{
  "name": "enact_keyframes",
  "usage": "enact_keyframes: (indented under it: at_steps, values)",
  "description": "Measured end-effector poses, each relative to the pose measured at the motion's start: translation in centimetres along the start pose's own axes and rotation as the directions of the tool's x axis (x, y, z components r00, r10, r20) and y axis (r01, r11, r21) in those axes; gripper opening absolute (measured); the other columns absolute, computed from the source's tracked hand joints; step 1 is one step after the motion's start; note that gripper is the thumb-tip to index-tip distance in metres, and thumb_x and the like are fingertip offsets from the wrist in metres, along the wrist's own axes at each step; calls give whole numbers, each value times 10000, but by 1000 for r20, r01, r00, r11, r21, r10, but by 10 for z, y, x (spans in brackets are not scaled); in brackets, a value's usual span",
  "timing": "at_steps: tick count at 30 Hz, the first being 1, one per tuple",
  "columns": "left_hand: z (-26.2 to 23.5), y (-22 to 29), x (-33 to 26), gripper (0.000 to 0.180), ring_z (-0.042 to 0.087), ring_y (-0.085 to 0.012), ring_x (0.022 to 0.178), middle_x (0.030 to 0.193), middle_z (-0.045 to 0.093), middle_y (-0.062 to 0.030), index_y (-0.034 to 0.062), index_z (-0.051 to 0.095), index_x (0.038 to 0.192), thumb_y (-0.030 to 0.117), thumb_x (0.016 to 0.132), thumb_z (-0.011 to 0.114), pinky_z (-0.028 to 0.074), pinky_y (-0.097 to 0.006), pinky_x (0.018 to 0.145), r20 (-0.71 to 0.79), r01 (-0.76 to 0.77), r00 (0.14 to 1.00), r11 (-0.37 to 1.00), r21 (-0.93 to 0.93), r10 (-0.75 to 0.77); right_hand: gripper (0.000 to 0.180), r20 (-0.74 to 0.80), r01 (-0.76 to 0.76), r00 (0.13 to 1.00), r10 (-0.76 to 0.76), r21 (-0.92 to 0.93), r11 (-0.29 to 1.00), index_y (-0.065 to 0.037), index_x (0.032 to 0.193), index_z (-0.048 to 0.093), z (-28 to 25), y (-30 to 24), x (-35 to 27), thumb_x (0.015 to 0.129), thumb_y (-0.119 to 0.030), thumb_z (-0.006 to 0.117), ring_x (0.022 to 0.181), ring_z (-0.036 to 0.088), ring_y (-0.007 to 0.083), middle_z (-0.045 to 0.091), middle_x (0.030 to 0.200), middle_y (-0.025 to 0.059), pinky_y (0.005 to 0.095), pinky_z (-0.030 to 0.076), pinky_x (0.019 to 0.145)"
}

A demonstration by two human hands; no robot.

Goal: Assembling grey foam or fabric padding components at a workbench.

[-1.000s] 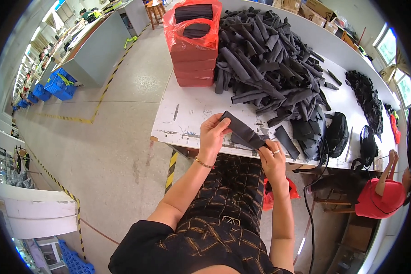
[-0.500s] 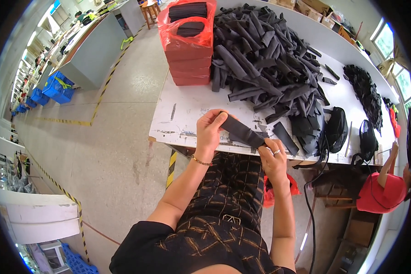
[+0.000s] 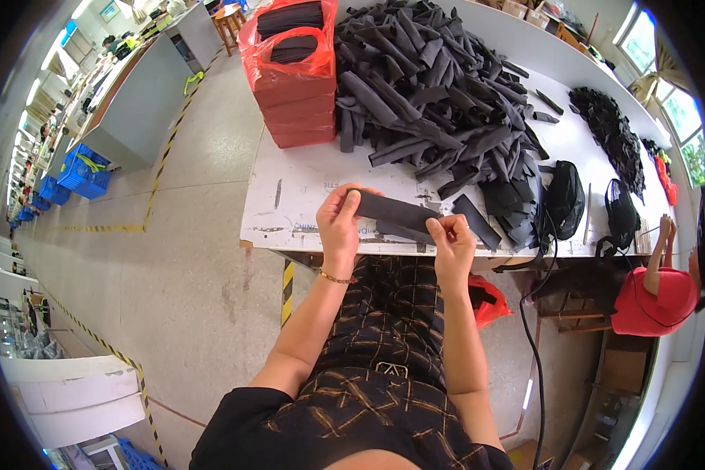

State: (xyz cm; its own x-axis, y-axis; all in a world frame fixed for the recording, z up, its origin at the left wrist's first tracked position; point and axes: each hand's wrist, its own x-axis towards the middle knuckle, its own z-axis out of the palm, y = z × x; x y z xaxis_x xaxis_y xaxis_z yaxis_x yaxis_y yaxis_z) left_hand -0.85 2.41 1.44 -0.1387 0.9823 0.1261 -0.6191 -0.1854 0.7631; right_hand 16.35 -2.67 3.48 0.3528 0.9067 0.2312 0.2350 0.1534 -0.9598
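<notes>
Black and flat, a strip (image 3: 393, 207) stretches between the person's two hands, held up over the near edge of a white table (image 3: 262, 205). The left hand (image 3: 338, 225) is clamped on its left end, thumb on top and fingers behind; a bracelet (image 3: 337, 277) circles that wrist. The right hand (image 3: 453, 244) pinches the other end between thumb and fingers. The strip tilts slightly, its right end lower in the view. Another dark piece (image 3: 403, 232) shows just below it, partly hidden, and a loose strip (image 3: 476, 222) lies on the tabletop just beside the right hand. Farther right are some flat pieces (image 3: 512, 205), overlapping one another, then two black pouches (image 3: 565, 200). Behind the hands rises a big pile (image 3: 439, 94) of dark, curled strips, with a red bag (image 3: 298, 113) of stacked dark pieces upright at its left. A co-worker in a red top (image 3: 656, 304) sits at the far right.
</notes>
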Motion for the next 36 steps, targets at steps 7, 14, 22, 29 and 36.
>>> enact_keyframes:
  at_steps: [7,14,22,29,36]
  values:
    - [2,-11,-2,165,678,-282,864,926,675,-169,-29,602,1043,99,943,573,553,-369,796,-15,36,999,999,-8,-36,186,-2,-73,997,73,49,996,21,857,626,2,16,16,911,-154,658,704,438,34,561,754,-48,188,370,658]
    - [-7,-30,2,163,665,-275,886,970,660,-170,-17,604,1020,124,939,587,515,-396,865,-178,218,943,927,-306,-281,130,-23,-40,999,41,50,998,-12,848,628,8,28,3,894,-127,667,669,446,60,551,690,-20,224,367,600]
    - [0,-18,-16,249,664,-212,701,864,651,-98,-5,597,947,230,900,666,590,-335,620,-115,525,826,827,-203,-553,290,133,743,656,-743,-285,605,-65,901,660,0,13,-5,650,42,757,821,582,254,635,900,46,344,479,700]
    - [-13,-25,-8,168,688,-216,767,915,692,-129,-24,649,962,133,901,651,597,-350,671,-79,433,896,898,-72,-438,289,20,44,999,-47,141,989,-40,1146,629,-21,43,-20,858,-54,654,960,588,179,606,1068,91,305,489,828]
    - [-7,-40,-16,170,689,-219,779,908,691,-120,-20,646,977,139,931,607,598,-351,670,6,424,905,903,-64,-425,136,107,-307,952,287,354,884,10,961,627,-12,61,-14,882,-93,664,651,544,83,615,803,24,222,452,576]
